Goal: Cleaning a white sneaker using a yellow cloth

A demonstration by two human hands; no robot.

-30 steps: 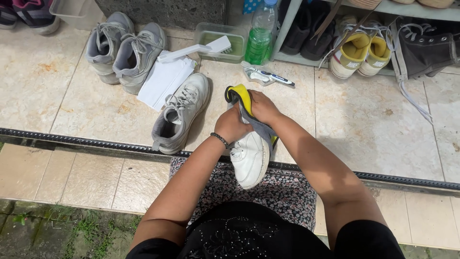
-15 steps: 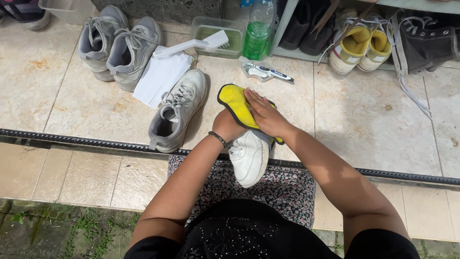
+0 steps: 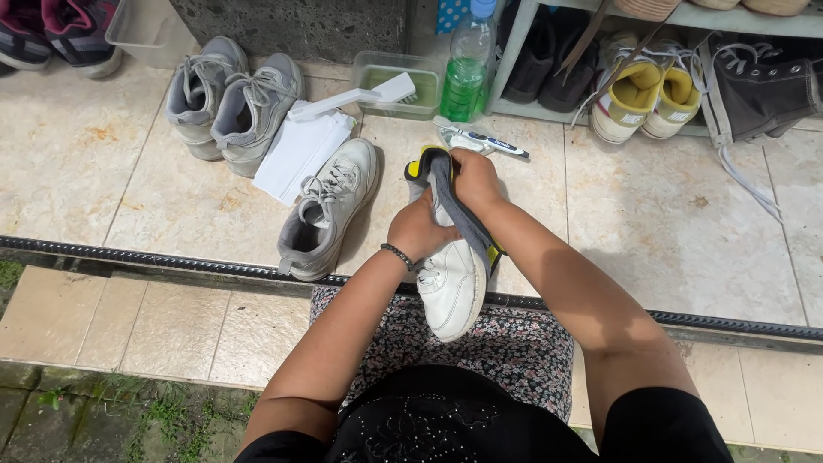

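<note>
White shoe's [image 3: 452, 287] heel end hidden under cloth [image 3: 446, 193] and hands

A sneaker [image 3: 452, 287] is held over the person's lap, left hand [image 3: 417, 231] on its left side, right hand [image 3: 474, 178] pressing a cloth [image 3: 446, 199] on top. Its mate [image 3: 327, 210] lies to the left on the tiled floor [image 3: 129, 189]. Behind that lie a folded towel [image 3: 300, 150] and a pair of sneakers [image 3: 227, 99]. A brush [image 3: 360, 96] rests across a tub [image 3: 396, 81], with a bottle [image 3: 467, 77] just right of it.
</note>
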